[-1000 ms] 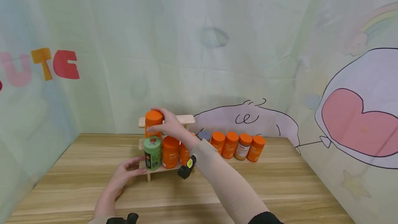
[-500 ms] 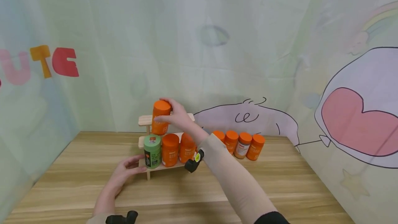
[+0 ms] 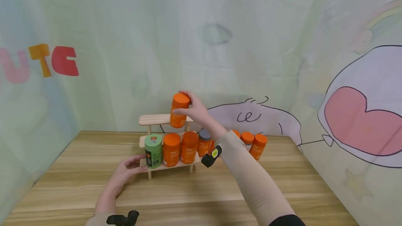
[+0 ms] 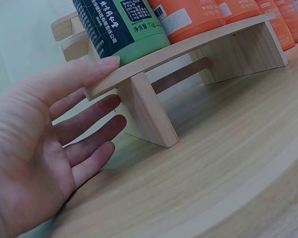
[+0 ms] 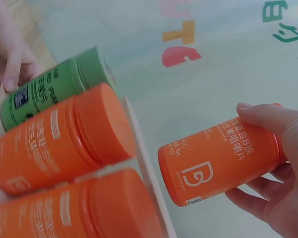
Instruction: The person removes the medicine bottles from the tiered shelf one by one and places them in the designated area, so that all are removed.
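My right hand [image 3: 200,110] holds an orange pill bottle [image 3: 178,117] by its upper part, thumb on one side and fingers on the other. The bottle is raised in front of the top step of a three-step wooden display rack [image 3: 154,119]. At the rack's left end my left hand [image 4: 44,119] grips the lowest step, thumb on its top edge and fingers below. On that step stand a green bottle [image 3: 153,151] and two orange bottles, a middle one [image 3: 171,151] and a right one [image 3: 189,149]. The left thumb lies close to the green bottle's base.
Right of the rack, an orange bottle with a grey lid [image 3: 205,141] stands on the wooden table [image 3: 201,198]. Further right are more orange bottles [image 3: 259,146], some hidden by my right forearm. A printed cloth backdrop [image 3: 110,90] rises behind the table.
My right hand has carried the orange bottle up and to the right, from behind the green bottle at the rack's left end. My left hand has stayed on the rack.
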A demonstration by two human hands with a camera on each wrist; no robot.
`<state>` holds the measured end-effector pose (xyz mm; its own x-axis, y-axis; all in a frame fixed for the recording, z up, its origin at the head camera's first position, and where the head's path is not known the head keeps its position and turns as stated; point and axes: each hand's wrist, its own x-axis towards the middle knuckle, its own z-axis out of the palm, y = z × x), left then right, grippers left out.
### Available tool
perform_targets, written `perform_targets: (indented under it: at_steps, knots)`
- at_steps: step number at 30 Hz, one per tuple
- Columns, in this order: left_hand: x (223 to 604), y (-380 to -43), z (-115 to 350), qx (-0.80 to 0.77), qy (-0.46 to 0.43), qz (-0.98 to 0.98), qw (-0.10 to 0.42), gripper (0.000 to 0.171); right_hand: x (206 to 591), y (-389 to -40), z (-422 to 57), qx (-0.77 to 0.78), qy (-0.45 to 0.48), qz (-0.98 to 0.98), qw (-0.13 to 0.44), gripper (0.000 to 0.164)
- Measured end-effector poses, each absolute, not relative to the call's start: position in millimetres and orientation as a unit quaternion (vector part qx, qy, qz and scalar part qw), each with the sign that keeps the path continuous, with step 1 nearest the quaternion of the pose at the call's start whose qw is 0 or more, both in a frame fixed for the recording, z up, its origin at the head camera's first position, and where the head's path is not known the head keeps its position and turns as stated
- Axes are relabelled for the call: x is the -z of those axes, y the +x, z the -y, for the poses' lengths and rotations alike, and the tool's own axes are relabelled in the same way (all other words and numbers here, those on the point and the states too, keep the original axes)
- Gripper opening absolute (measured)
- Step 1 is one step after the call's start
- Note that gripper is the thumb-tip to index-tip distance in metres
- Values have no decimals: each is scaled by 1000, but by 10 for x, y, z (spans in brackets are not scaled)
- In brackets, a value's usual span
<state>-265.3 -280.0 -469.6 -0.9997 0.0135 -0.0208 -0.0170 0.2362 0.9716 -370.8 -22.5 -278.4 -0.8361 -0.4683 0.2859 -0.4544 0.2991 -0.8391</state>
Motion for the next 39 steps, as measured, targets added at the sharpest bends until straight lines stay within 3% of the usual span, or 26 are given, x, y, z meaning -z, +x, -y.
perform_targets:
  at_steps: [13,34,39]
  knots:
    - [4684,-2650,2806,-616,-1,-787,11,67,2848,-3696,-286,522,-237,-818,-41,74]
    - [4679,-2654,2792,-610,2,-792,9,67,3286,-3545,-736,526,-184,-829,-39,68]
    - [4677,-2651,2792,-604,4,-797,11,67,3447,-3508,-777,539,-165,-825,-51,74]
